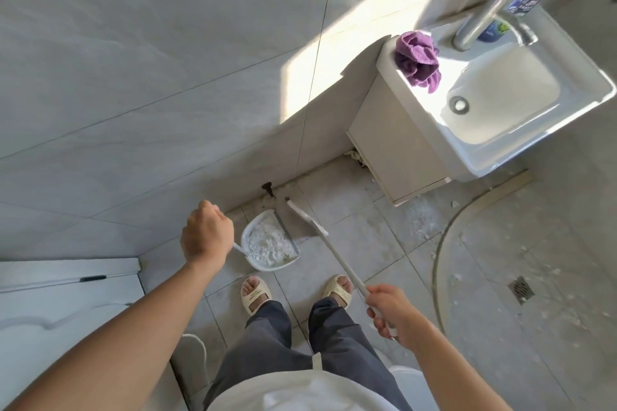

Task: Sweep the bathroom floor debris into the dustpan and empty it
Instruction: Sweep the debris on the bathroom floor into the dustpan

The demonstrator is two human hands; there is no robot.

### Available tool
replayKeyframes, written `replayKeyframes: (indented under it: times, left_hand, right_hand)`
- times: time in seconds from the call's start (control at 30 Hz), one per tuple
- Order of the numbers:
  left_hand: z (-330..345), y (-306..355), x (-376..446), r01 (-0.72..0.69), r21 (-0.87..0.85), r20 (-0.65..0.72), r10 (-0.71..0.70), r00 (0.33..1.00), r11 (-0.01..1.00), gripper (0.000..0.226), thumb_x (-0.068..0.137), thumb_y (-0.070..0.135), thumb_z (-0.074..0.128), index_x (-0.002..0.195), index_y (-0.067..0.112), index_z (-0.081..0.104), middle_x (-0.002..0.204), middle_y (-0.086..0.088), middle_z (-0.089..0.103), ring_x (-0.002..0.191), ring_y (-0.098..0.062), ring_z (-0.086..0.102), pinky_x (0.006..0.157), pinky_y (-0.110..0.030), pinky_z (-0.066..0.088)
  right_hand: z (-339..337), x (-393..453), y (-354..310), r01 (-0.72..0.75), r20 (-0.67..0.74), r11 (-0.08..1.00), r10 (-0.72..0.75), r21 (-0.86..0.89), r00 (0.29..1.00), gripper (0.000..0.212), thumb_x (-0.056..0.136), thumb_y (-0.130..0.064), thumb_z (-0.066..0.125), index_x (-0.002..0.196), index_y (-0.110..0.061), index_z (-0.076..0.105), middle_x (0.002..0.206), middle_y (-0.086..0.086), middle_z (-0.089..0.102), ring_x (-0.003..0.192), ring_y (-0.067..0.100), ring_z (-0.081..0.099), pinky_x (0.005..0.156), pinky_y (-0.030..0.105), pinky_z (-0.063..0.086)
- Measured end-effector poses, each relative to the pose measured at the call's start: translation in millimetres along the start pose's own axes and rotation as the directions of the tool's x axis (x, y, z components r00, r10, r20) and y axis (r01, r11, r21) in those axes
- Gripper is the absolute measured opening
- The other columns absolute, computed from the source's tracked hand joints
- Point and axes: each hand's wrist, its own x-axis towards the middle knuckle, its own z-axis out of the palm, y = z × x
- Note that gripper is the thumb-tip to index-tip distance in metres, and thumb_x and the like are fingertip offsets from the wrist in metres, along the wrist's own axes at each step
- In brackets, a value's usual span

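A white dustpan (255, 264) sits on the grey tiled floor near the wall, holding a heap of white debris (268, 243). My left hand (206, 233) grips the top of its long handle. My right hand (391, 310) grips the white handle of a broom (337, 260). The broom's head (305, 217) rests on the floor just right of the dustpan's mouth. More white debris (421, 223) is scattered over the floor to the right, by the cabinet and in the shower area.
A white sink (500, 130) on a cabinet (397, 150) stands at the right, with a purple cloth (417, 60) and bottles on it. A floor drain (520, 289) lies in the shower area. A white door (66, 304) is at the left. My sandalled feet stand just behind the dustpan.
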Motion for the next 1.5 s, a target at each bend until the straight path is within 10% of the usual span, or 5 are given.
replayKeyframes:
  times: [0.3,0.5,0.87,1.5]
  left_hand:
    - [-5.0,6.5,-2.0,-0.02,0.005,0.04,0.02,0.999,1.0,0.029,0.101,0.019,0.037,0.108,-0.002,0.056,0.114,-0.03,0.061,0.105,-0.048,0.056,0.082,-0.047,0.044]
    - [9.2,77.5,-43.5,-0.299,0.026,0.099,0.295,0.95,0.954,0.026,0.101,0.02,0.036,0.1,0.004,0.056,0.111,-0.022,0.062,0.099,-0.043,0.057,0.076,-0.04,0.041]
    - [74.3,221.1,-148.0,-0.783,0.201,0.274,0.734,0.622,0.589,0.026,0.103,0.026,0.034,0.098,0.009,0.053,0.104,-0.014,0.064,0.091,-0.045,0.061,0.071,-0.041,0.042]
    - [197.1,381.7,-346.1,-0.994,-0.089,0.524,0.846,-0.101,-0.063,0.029,0.1,0.026,0.039,0.074,0.016,0.047,0.071,-0.007,0.057,0.064,-0.031,0.055,0.06,-0.043,0.049]
  right_hand:
    - [-20.4,-0.2,31.2,-0.165,0.199,0.876,0.081,0.454,0.977,0.021,0.097,-0.008,0.049,0.112,0.0,0.061,0.062,0.008,0.049,0.034,0.006,0.034,0.028,0.013,0.025]
    - [-88.7,-7.6,72.6,-0.196,0.246,0.737,0.042,0.647,0.968,0.014,0.1,-0.016,0.051,0.102,-0.002,0.05,0.067,0.011,0.047,0.035,0.007,0.033,0.03,0.013,0.025]
    - [-172.8,-1.5,202.7,-0.083,0.042,0.361,0.121,0.929,0.992,0.008,0.097,-0.011,0.055,0.1,-0.006,0.049,0.067,0.012,0.046,0.032,0.007,0.035,0.025,0.015,0.028]
    - [-133.4,-65.5,344.7,0.384,-0.191,-0.304,0.51,0.872,0.838,0.023,0.087,0.012,0.056,0.093,-0.01,0.056,0.064,0.01,0.044,0.032,0.007,0.033,0.034,0.012,0.026]
